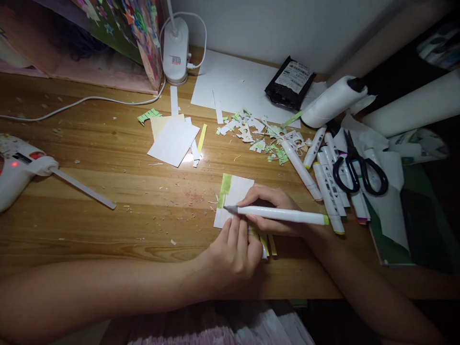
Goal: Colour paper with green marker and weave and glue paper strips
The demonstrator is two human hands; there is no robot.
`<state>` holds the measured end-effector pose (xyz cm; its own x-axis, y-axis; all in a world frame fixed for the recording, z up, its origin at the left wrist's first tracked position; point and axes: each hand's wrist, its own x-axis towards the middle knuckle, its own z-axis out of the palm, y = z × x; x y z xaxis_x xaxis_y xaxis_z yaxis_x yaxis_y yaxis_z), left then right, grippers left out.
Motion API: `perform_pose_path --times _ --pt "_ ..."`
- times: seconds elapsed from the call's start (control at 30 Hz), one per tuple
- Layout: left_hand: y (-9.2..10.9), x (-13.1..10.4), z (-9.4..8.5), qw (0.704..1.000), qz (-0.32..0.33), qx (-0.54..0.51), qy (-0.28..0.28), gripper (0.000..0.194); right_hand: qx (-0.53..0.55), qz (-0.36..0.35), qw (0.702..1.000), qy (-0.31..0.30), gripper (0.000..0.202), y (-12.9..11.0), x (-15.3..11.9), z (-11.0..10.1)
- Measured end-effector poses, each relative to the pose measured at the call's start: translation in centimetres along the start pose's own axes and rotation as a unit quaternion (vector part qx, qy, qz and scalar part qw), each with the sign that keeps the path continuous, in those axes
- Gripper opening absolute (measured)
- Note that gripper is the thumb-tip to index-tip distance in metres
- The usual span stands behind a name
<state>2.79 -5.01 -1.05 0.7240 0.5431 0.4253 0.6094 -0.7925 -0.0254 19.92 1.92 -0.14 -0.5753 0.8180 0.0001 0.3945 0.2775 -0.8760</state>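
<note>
A white marker [283,214] with a light green end lies across my right hand [275,208], which is closed around it. Its grey tip touches a small white piece of paper [237,189]. Along the left side of that paper runs a light green coloured band with an uneven inner edge. My left hand [235,249] presses the paper's lower edge against the table with bent fingers held together. Narrow yellow strips [266,243] stick out beside my left hand, partly hidden under both hands.
Paper scraps [258,134] and blank paper pieces [174,141] lie farther back. Several markers [328,187] and black-handled scissors [355,167] are at right. A glue gun [25,165] is at left, its glue stick pointing inward. Behind stand a lamp base [176,52] and black packet [290,84].
</note>
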Motion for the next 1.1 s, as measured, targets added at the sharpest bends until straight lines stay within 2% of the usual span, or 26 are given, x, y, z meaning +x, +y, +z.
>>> perform_pose_path --times 0.17,0.33,0.53,0.67,1.0,1.1 --pt "-0.01 -0.09 0.14 1.0 0.004 0.01 0.0 0.025 0.052 0.039 0.997 0.03 0.017 -0.06 -0.01 0.02" --pt "-0.02 -0.06 0.16 1.0 0.005 0.009 -0.001 0.026 0.05 0.049 0.997 0.023 0.015 -0.16 0.0 -0.07" --pt "0.09 -0.09 0.25 1.0 0.004 0.011 -0.001 0.025 0.057 0.053 0.997 0.017 0.017 -0.06 -0.01 -0.16" --pt "0.06 -0.13 0.3 1.0 0.004 0.013 0.002 0.024 0.048 0.05 0.997 0.038 0.017 0.12 -0.05 -0.08" --pt "0.06 -0.25 0.31 1.0 0.007 0.01 -0.002 0.024 0.048 0.045 0.998 0.015 0.012 0.06 -0.07 -0.25" --pt "0.11 -0.23 0.38 1.0 0.007 0.015 0.003 0.024 0.05 0.045 0.997 0.031 0.013 0.26 -0.12 -0.1"
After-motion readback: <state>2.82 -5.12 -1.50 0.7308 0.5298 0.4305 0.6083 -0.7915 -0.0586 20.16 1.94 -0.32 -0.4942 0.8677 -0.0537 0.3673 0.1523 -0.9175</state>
